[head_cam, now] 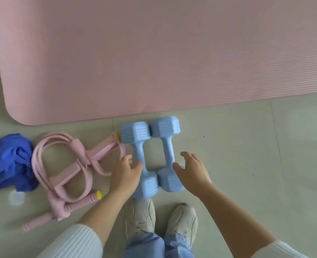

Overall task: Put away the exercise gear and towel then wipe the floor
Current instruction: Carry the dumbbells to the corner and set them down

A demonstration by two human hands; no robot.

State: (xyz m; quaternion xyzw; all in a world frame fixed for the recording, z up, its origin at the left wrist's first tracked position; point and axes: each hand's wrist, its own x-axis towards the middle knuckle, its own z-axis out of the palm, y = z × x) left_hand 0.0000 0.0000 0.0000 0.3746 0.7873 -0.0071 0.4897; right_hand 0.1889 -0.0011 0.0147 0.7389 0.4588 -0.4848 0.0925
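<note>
At the dumbbells (164, 127), left hand (126, 174) and right hand (193, 172) spread fingers.

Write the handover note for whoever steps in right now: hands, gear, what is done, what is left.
Hands: the left hand is open at the handle of the left dumbbell, not closed round it. The right hand is open, fingers spread over the right dumbbell, holding nothing.
Gear: both dumbbells lie side by side on the floor, just below the edge of the unrolled mat. The pull rope lies to their left, the towel crumpled beyond it.
Done: nothing put away, as far as this view shows.
Left: grip and store the dumbbells, then rope, mat and towel; wipe the floor.
</note>
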